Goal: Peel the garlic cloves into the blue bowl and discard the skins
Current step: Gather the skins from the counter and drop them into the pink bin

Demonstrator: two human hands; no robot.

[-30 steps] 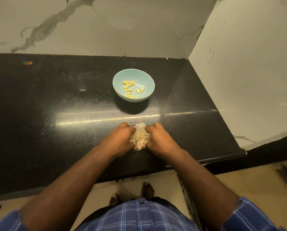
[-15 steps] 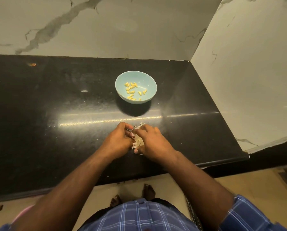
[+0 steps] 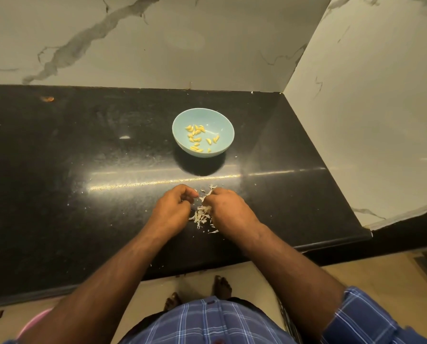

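Observation:
A blue bowl (image 3: 181, 120) stands mid-counter and holds several yellow peeled garlic cloves (image 3: 197, 135). Nearer to me, a small heap of pale garlic skins (image 3: 202, 215) lies on the black counter (image 3: 83, 194) between my hands. My right hand (image 3: 228, 209) curls over the heap's right side and pinches a strip of skin at its fingertips. My left hand (image 3: 172, 209) sits at the heap's left edge with curled fingers; I see nothing held in them. A few loose flakes lie just beyond the fingertips.
Marble walls close off the counter at the back and right. The counter's front edge runs just under my forearms. A pink object (image 3: 33, 324) shows on the floor at lower left. Tiny skin crumbs dot the counter near the edge.
My hands, cupped tight around the heap before, have drawn slightly apart. The skins now lie looser and more scattered between them.

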